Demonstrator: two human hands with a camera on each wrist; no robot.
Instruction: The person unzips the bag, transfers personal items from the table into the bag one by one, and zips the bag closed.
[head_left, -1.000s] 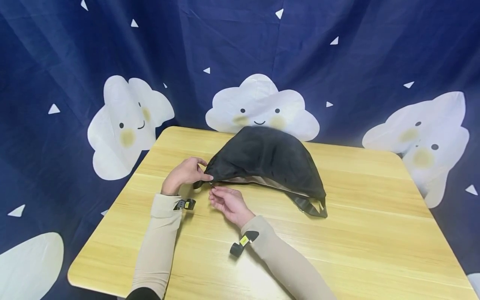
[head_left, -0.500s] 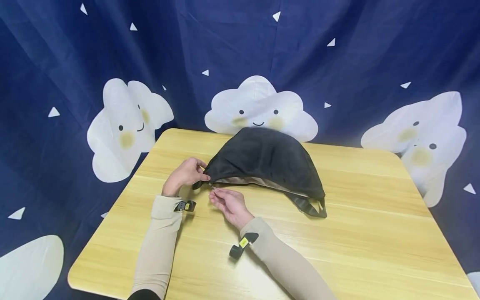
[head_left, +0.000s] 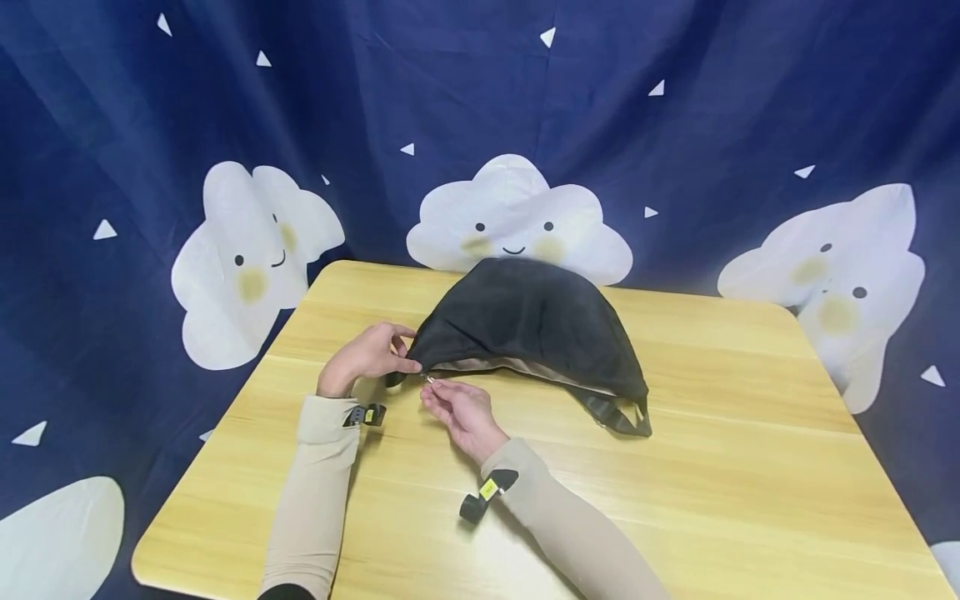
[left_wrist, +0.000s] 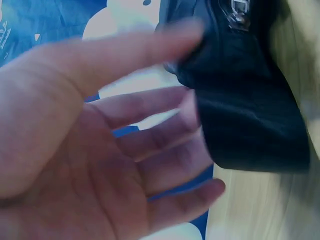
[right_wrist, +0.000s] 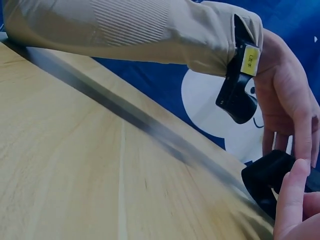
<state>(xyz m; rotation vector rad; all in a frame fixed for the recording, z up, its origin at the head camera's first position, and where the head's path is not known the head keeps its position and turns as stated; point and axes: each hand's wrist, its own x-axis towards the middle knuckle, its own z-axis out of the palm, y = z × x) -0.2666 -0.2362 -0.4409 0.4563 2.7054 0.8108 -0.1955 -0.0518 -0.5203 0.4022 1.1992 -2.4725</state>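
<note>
A black half-moon bag (head_left: 536, 312) lies on the table, its long front opening parted so that a beige lining (head_left: 517, 364) shows. At the bag's left end my left hand (head_left: 369, 352) pinches the corner, thumb in front and fingers behind. Close by, my right hand (head_left: 462, 412) pinches a small metal zipper pull (head_left: 429, 379) between thumb and fingertips. The left wrist view shows the zipper slider (left_wrist: 239, 20) above a wide black strap (left_wrist: 252, 120), beside my left fingers. In the right wrist view only some right-hand fingers (right_wrist: 292, 205) appear, near the strap (right_wrist: 267, 175).
A light wooden table (head_left: 712, 483) with rounded corners carries the bag. The bag's other strap end (head_left: 618, 414) loops out at its right. Behind hangs a dark blue curtain (head_left: 360, 108) with white clouds. Black camera bands (head_left: 487, 493) sit on both wrists.
The head view has shifted slightly. My left thumb has moved a little down over the bag's corner, and the metal pull shows more clearly at my right fingertips. The bag stays in place.
</note>
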